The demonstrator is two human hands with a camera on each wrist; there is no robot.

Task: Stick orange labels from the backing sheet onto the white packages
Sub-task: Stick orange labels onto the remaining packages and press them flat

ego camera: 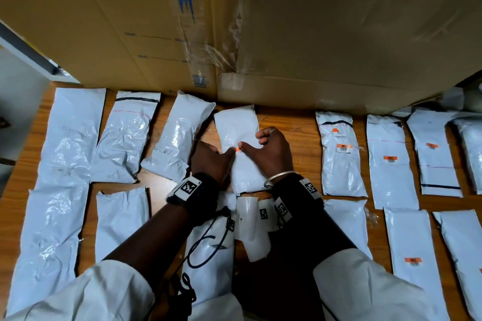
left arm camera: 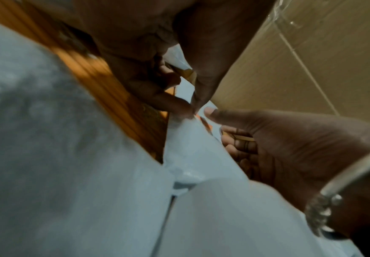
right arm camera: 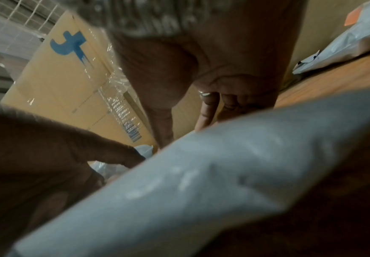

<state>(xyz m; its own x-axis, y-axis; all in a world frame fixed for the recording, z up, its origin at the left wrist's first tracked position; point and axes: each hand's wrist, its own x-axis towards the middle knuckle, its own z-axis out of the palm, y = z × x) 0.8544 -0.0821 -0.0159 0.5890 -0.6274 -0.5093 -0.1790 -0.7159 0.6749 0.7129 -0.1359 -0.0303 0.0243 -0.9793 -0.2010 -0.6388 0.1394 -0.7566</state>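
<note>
A white package [ego camera: 241, 128] lies at the middle of the wooden table [ego camera: 292, 125], with both hands on it. A small orange label [ego camera: 238, 150] shows between the two thumbs. In the left wrist view my left hand [left arm camera: 191, 108] pinches the orange label [left arm camera: 199, 118] between thumb and forefinger, right at the package's surface. My right hand [ego camera: 250, 144] holds the package's right edge, fingers curled beside it and the thumb [left arm camera: 211, 112] lying next to the label. White backing sheet strips [ego camera: 251, 227] lie under my wrists.
A big taped cardboard box [ego camera: 287, 34] walls off the back. Several packages with orange labels [ego camera: 341, 154] lie to the right. Several bare white packages [ego camera: 70, 138] fill the left. A black cord [ego camera: 206, 250] loops near my body.
</note>
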